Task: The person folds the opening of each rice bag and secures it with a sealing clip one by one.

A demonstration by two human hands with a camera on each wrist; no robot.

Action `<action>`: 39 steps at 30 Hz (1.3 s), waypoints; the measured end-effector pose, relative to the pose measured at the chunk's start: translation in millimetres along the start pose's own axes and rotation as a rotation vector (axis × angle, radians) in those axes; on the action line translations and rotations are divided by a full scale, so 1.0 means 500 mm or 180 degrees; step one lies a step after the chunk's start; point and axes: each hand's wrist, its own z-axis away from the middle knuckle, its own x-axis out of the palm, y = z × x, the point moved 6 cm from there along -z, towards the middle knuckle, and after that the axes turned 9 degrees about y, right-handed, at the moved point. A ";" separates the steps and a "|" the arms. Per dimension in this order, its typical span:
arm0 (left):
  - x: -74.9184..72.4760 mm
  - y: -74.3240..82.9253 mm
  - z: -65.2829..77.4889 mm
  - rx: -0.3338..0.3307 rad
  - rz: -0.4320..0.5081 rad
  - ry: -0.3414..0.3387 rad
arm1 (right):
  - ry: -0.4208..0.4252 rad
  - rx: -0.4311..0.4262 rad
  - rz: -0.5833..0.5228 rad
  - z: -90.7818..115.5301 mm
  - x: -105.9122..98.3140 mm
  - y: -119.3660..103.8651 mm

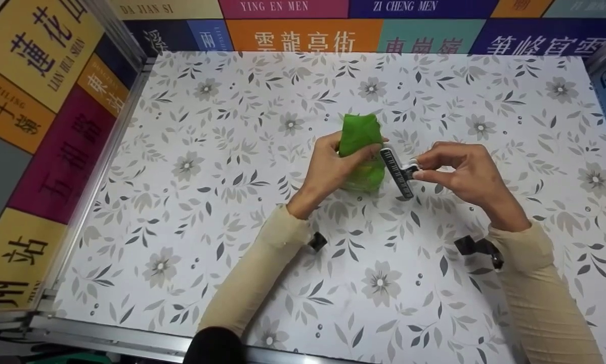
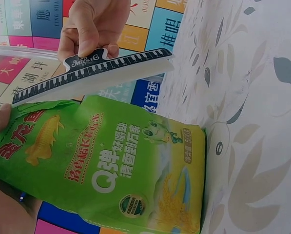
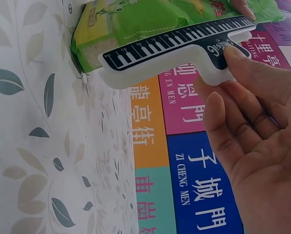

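Note:
A green bag of rice (image 1: pixel 361 134) with a goldfish and a frog printed on it stands upright at the middle of the table. My left hand (image 1: pixel 328 164) grips the bag's upper part, thumb on one face. Beside the bag, my right hand (image 1: pixel 462 167) pinches the grip tab of a long bag clip (image 1: pixel 398 174) between thumb and fingers. This clip is black and white with a piano-key pattern. In the left wrist view the clip (image 2: pixel 94 73) slants close alongside the bag (image 2: pixel 135 165), whose base is down by the tabletop.
A white cloth with grey flowers and leaves covers the table (image 1: pixel 262 283). Panels (image 1: pixel 303 38) with colourful blocks of Chinese lettering line the back and sides. A metal rail (image 1: pixel 105 331) runs along the front edge. Black pieces (image 1: pixel 477 246) show by both wrists.

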 end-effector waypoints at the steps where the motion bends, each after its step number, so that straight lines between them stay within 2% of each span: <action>1: 0.000 -0.001 0.000 -0.0015 -0.0027 0.0006 | 0.0006 -0.0004 0.0009 0.001 0.001 0.001; 11: -0.004 -0.007 0.003 -0.0107 -0.0020 0.0036 | 0.0011 0.0090 0.0039 0.002 0.008 0.006; 17: -0.005 -0.010 0.005 -0.0162 -0.0004 0.0060 | -0.0001 0.0124 -0.0060 -0.001 0.013 0.007; 30: -0.005 -0.007 0.006 -0.0189 -0.0026 -0.0004 | 0.0028 0.0036 -0.0147 -0.005 0.019 0.001; 39: 0.000 -0.008 0.006 -0.0307 0.0056 -0.0060 | 0.0047 -0.0164 -0.0337 -0.014 0.028 -0.005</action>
